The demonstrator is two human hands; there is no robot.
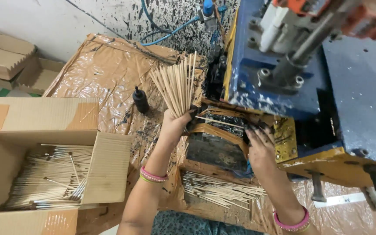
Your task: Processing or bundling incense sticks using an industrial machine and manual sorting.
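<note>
My left hand (pixel 175 124) grips a fanned bundle of thin pale wooden sticks (pixel 177 82), held upright over the brown plastic-covered surface. My right hand (pixel 260 146), its fingertips stained black, pinches a single stick (pixel 220 122) that lies across the black ink-stained feed tray (pixel 225 119) of the blue and yellow machine (pixel 283 87). Below the tray, a loose pile of sticks (pixel 218 191) rests in front of me. Both wrists wear pink bangles.
An open cardboard box (pixel 105 169) at the left holds several finished sticks. A small black bottle (pixel 140 100) stands on the plastic sheet. Folded cartons (pixel 5 56) lie at the far left. Blue hoses (pixel 170 30) run along the ink-spattered wall.
</note>
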